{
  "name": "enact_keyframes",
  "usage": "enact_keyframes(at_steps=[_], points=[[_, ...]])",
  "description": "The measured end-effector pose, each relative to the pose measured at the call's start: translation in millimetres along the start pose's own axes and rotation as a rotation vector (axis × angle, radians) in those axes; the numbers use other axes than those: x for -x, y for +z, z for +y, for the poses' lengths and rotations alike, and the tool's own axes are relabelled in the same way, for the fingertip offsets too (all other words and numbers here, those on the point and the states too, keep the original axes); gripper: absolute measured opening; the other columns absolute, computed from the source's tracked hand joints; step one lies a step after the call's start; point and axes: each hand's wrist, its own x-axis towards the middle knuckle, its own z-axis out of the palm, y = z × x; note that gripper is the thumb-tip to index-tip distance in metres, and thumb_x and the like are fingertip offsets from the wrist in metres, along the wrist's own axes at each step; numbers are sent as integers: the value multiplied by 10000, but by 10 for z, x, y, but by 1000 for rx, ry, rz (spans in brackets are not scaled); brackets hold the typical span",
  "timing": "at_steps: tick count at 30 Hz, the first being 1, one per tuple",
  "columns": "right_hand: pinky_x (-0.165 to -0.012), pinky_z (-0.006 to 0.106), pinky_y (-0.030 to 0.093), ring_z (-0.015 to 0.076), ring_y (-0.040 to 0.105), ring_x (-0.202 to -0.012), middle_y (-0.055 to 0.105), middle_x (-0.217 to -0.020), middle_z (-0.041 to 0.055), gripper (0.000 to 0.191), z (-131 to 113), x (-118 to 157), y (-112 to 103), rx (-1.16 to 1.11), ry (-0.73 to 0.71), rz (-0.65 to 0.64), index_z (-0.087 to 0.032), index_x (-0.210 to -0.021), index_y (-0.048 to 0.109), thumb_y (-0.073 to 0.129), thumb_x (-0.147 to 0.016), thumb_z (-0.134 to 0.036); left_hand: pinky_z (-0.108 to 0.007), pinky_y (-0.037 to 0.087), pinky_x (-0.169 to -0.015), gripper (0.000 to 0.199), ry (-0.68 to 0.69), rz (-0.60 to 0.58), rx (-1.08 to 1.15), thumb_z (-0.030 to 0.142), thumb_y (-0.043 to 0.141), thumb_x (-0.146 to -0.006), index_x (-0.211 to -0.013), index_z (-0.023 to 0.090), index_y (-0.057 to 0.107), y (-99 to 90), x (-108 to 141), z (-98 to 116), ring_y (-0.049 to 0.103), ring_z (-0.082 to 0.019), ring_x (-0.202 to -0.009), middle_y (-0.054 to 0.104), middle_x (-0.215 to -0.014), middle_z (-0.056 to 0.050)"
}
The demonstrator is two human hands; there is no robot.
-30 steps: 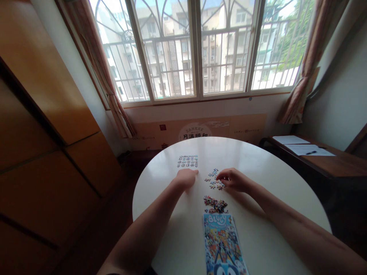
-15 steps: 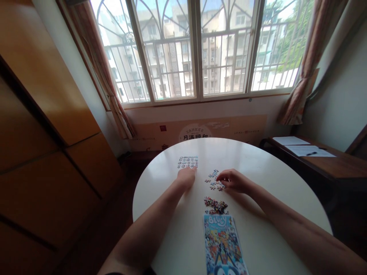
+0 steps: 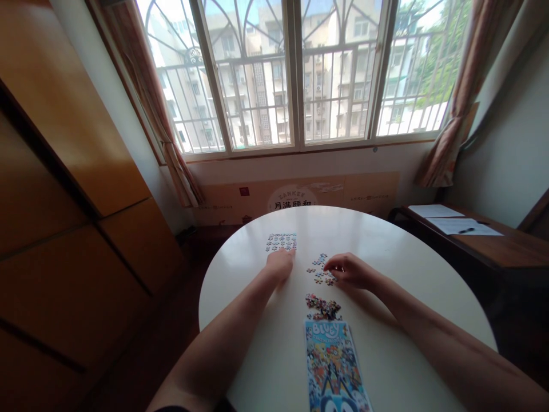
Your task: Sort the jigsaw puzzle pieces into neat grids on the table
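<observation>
On the white round table, my left hand (image 3: 280, 265) rests at the near edge of puzzle pieces (image 3: 281, 238) set out in neat rows. Its fingers reach forward, apart, with the tips on or beside the lowest row. To the right, my right hand (image 3: 349, 270) hovers low over a loose scatter of puzzle pieces (image 3: 318, 280). The fingers curve down with a gap between them and the thumb; no piece shows between them, though the tips partly cover the scatter. Closer to me is a darker heap of puzzle pieces (image 3: 323, 307), touching the top of a colourful Bluey picture sheet (image 3: 332, 360).
The round table (image 3: 412, 297) stands below a barred window. At the right is a low wooden table (image 3: 514, 249) with paper sheets (image 3: 465, 225) and a dark pen on it. A tall wooden cabinet (image 3: 72, 240) lines the left side.
My left hand has shifted very slightly at the edge of the rows. My right hand stays over the loose pieces.
</observation>
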Motion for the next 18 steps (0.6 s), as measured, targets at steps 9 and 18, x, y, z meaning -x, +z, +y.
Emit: enact_keyframes(at_steps=[9,18], points=[[-626,245,434,133,579,-629,712,-751,32,280,1,3,-54,24,5,26,-178,-870,769,541,-732,-93,-363,507,-819,468,-10,10,13,186,416,-909,-1364,235,510,-2,-3,-14,643,-286,-1013,631,-1165,-166],[-619,245,438,129,578,-623,712,-750,30,270,-10,5,-69,13,3,15,-178,-880,767,544,-745,-105,-342,488,-830,421,49,118,69,243,437,-906,-1300,189,576,-84,90,-2,632,-260,-1015,659,-1175,-137]])
